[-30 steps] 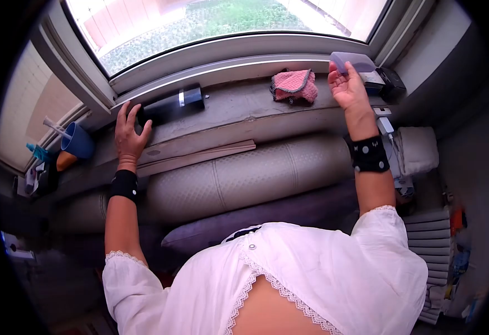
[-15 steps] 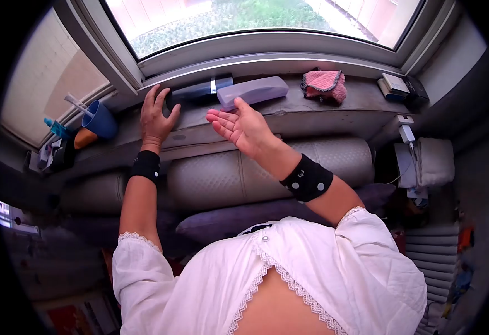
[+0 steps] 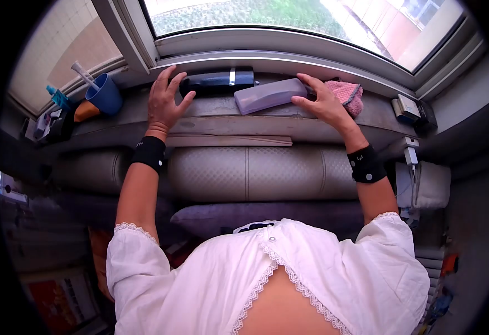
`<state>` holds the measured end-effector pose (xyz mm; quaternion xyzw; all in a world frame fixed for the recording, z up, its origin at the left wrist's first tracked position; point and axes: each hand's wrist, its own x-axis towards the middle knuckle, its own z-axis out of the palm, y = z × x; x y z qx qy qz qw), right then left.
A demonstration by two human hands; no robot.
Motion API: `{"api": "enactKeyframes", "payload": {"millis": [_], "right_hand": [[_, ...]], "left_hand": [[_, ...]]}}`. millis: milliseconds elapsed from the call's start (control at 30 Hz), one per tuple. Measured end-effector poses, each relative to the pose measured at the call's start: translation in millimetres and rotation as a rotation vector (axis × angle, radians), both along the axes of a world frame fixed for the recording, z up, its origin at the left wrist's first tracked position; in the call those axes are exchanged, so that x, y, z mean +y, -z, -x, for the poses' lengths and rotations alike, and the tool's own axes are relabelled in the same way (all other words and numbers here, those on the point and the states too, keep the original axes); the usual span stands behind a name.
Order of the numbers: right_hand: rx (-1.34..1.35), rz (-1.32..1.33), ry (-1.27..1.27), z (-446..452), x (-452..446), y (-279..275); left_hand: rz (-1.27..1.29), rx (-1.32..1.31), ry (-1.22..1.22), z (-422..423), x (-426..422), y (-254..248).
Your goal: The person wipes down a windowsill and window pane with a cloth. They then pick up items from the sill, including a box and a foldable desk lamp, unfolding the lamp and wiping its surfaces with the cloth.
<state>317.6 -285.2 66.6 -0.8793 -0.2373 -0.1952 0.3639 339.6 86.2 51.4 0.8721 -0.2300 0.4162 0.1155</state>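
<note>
A dark blue cylinder with a silver band [image 3: 213, 82] lies lengthwise on the window ledge. My left hand [image 3: 165, 103] is at its left end, with fingers and thumb spread; whether the fingertips touch it I cannot tell. In front of the cylinder's right part rests a translucent purple case [image 3: 269, 96], long and slightly tilted. Around the right end of this case is my right hand [image 3: 325, 103], thumb on the near side and fingers on the far side, held apart. Just behind that hand a pink cloth with grey edging [image 3: 349, 96] is crumpled on the ledge, partly hidden.
On the left of the ledge [image 3: 205, 124] stand a blue cup [image 3: 106, 96] with toothbrushes and a teal tube [image 3: 58, 97]. Small boxes [image 3: 407, 108] sit at the right end, near a white charger [image 3: 410, 151]. A padded beige roll [image 3: 283, 173] runs below the ledge.
My right hand has swung right from the case's near left side to its right end, turning from palm up to palm inward. The left hand stays by the cylinder. The view has shifted slightly.
</note>
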Motion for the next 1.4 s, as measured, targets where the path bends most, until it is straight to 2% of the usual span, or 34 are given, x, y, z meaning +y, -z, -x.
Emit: {"api": "enactKeyframes", "payload": {"millis": [100, 233, 433, 500, 567, 633, 700, 800, 833, 900, 967, 1033, 1167, 1267, 1400], "right_hand": [[-0.128, 0.162, 0.103, 11, 17, 4], [-0.121, 0.066, 0.196, 26, 64, 9], [-0.240, 0.165, 0.211, 28, 111, 10], [-0.336, 0.173, 0.231, 34, 97, 0], [-0.508, 0.321, 0.439, 29, 49, -8], [-0.546, 0.544, 0.750, 21, -10, 4], [-0.304, 0.454, 0.779, 12, -51, 23], [-0.192, 0.358, 0.652, 12, -62, 23], [-0.176, 0.251, 0.601, 17, -52, 15], [-0.145, 0.037, 0.489, 25, -13, -1], [-0.237, -0.055, 0.233, 37, 47, -30], [-0.454, 0.074, 0.063, 34, 107, -40], [-0.496, 0.328, -0.207, -2, 197, -17], [-0.460, 0.329, -0.136, 6, 167, -17], [-0.388, 0.326, -0.015, 18, 107, -10]], "left_hand": [[-0.020, 0.020, 0.030, 3, 1, -2], [-0.105, 0.002, 0.112, 7, 4, -3], [-0.187, -0.012, 0.177, 10, 6, -6], [-0.179, -0.015, 0.174, 9, 6, -6], [-0.163, -0.006, 0.175, 12, 5, -5], [-0.149, -0.017, 0.182, 10, 6, -4], [-0.139, -0.018, 0.192, 13, 7, -1], [-0.131, -0.028, 0.206, 12, 7, 0], [-0.136, -0.027, 0.213, 12, 8, 1], [-0.139, -0.026, 0.230, 10, 8, 1], [-0.137, -0.007, 0.241, 11, 10, 2], [-0.120, -0.014, 0.243, 12, 9, -1], [-0.043, -0.021, 0.291, 4, 10, 3], [-0.050, 0.081, 0.273, 8, 10, 0], [-0.043, 0.013, 0.274, 6, 10, 3]]}}
